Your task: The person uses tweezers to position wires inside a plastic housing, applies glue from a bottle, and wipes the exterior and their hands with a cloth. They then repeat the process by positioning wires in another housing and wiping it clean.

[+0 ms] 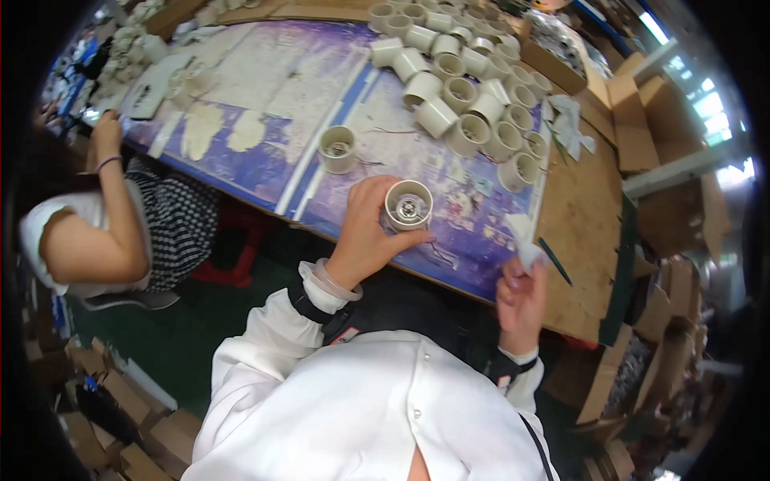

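Note:
My left hand (367,232) is wrapped round a cream plastic cylinder (409,207), holding it upright at the near edge of the table with its opening facing up. Inside that cylinder sits a round, shiny metal-looking part. To the right, at the table's corner, my right hand (520,303) pinches a small white cloth or tissue (529,253). A similar cylinder (338,150) stands by itself to the left of my left hand, with parts and thin wires inside.
Many like cylinders (461,92) crowd the far right of the purple, worn table (321,192). A dark pen-like stick (555,261) lies on the brown board (581,232) beside a crumpled white cloth (569,128). Another person (104,216) sits at left. Cardboard boxes (650,120) stand at right.

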Available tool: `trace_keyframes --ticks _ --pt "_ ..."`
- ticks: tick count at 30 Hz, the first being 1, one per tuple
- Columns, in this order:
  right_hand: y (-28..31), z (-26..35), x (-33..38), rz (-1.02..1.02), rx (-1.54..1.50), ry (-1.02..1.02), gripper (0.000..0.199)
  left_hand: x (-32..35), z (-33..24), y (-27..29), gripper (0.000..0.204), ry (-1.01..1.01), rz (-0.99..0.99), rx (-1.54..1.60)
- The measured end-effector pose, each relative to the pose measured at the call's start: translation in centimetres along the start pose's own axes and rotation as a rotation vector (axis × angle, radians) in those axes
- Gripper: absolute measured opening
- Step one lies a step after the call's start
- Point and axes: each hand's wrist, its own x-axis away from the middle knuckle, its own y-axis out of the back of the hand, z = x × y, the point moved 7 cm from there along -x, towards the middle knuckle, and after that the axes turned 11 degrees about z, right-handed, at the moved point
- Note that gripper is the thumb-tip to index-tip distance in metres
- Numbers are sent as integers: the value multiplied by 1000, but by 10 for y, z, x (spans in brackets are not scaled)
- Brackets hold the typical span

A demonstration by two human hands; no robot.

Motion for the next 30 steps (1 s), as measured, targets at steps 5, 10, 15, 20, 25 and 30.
trace_keyframes --ticks 5,10,15,20,25,30 --pt "10 24 1 36 -7 63 24 22 12 47 54 3 -67 -249" --pt "23 43 -2 21 -18 123 24 20 35 78 53 68 -126 -516" --pt "30 69 1 -53 -79 161 24 -4 53 83 54 61 -136 -633" --pt "72 70 -16 86 -223 100 24 -15 66 94 65 133 -76 -666" --pt "62 73 -15 -123 -8 70 21 3 44 107 69 64 -291 -643" --pt "57 90 -28 51 296 30 20 3 2 95 56 3 -315 -376"
